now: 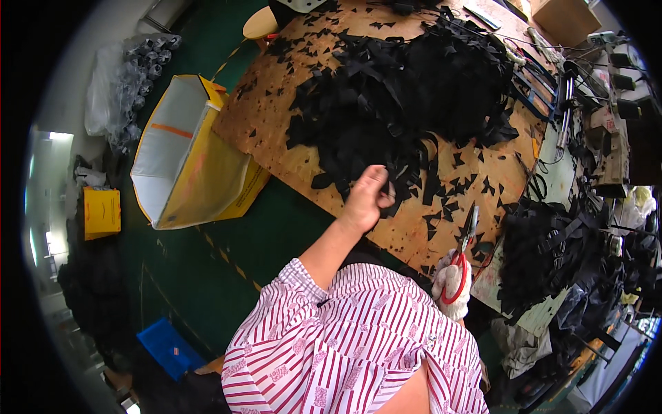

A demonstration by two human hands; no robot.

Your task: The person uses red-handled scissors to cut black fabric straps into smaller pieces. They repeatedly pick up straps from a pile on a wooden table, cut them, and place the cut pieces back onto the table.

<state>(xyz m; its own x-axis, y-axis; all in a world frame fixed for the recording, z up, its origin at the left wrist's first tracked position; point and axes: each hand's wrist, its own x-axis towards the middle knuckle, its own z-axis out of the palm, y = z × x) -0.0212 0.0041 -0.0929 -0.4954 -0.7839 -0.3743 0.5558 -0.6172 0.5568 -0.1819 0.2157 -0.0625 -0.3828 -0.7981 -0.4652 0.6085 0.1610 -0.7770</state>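
Observation:
My bare left hand (369, 199) is at the near edge of a heap of black fabric pieces (352, 141), its fingers curled together. Black material shows right beside the fingertips, but whether they pinch a piece of it is hard to make out. In a white knit glove, my right hand (452, 283) is closed on a pair of scissors (460, 265) with red handles. The scissors' blades point away from me, above the table's near right part. Small black triangular scraps (448, 207) lie scattered between the heap and the scissors.
The heap rests on a worn wooden table (276, 131). Left of it stands a yellow bag (221, 176) with a pale lining. More black straps and fabric (552, 255) are piled at the right. A blue bin (170, 347) and a yellow box (102, 214) are at the left.

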